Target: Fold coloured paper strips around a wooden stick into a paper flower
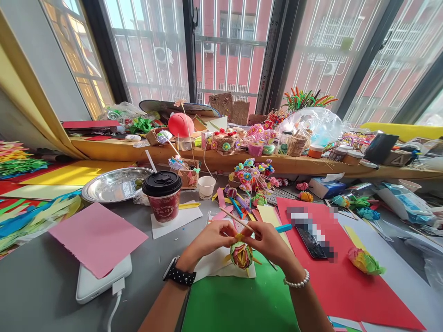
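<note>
My left hand (214,237) pinches a small yellow paper piece (239,236) between thumb and fingertips. Meeting it from the other side, my right hand (268,242) has its fingers closed at the same piece. A thin wooden stick (238,219) slants up and leftward out of my right hand. Just below the fingertips is a layered paper flower (241,257) in green, yellow and pink, its head pointing down toward me. Whether the fingers also grip the flower's base is hidden. White paper (211,265) and a green sheet (242,299) lie beneath my hands.
A lidded coffee cup (162,198) and a metal plate (114,186) stand on the left, behind a pink sheet (100,237) over a white power bank (104,279). On the right, a phone (314,242) and another paper flower (365,260) rest on red paper (374,295).
</note>
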`<act>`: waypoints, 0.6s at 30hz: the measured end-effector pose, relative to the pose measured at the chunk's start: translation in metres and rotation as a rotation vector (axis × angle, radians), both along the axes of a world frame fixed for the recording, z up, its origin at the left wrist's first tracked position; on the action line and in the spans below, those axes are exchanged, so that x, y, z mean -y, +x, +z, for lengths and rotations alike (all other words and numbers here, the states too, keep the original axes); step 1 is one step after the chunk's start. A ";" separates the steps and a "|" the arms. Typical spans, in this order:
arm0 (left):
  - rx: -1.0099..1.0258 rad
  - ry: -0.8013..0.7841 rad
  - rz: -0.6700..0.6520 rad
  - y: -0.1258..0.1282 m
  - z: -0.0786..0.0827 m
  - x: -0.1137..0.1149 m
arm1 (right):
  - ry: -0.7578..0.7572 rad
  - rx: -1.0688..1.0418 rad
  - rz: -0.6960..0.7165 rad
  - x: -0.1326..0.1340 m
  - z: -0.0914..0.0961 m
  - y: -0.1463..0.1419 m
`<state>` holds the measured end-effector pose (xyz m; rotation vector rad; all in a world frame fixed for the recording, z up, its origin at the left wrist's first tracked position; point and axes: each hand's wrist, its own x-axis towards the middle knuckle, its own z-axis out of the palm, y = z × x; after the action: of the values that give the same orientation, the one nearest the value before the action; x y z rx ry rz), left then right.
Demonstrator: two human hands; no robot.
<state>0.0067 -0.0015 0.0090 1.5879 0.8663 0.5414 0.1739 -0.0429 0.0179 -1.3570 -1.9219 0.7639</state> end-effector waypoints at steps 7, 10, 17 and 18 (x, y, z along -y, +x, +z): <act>0.047 -0.129 -0.061 -0.005 0.004 -0.002 | -0.053 -0.060 0.032 -0.001 0.000 0.000; 0.031 -0.123 -0.063 -0.007 0.005 -0.001 | -0.044 -0.047 0.031 0.000 -0.001 -0.001; 0.015 -0.121 -0.030 -0.005 0.002 -0.002 | -0.002 -0.013 0.018 0.002 -0.001 -0.003; 0.018 -0.122 -0.028 -0.005 0.002 -0.002 | -0.002 -0.011 0.014 0.002 -0.001 -0.003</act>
<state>0.0019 0.0002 0.0108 1.4802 0.8466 0.4743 0.1709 -0.0448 0.0173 -1.3390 -1.9245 0.7791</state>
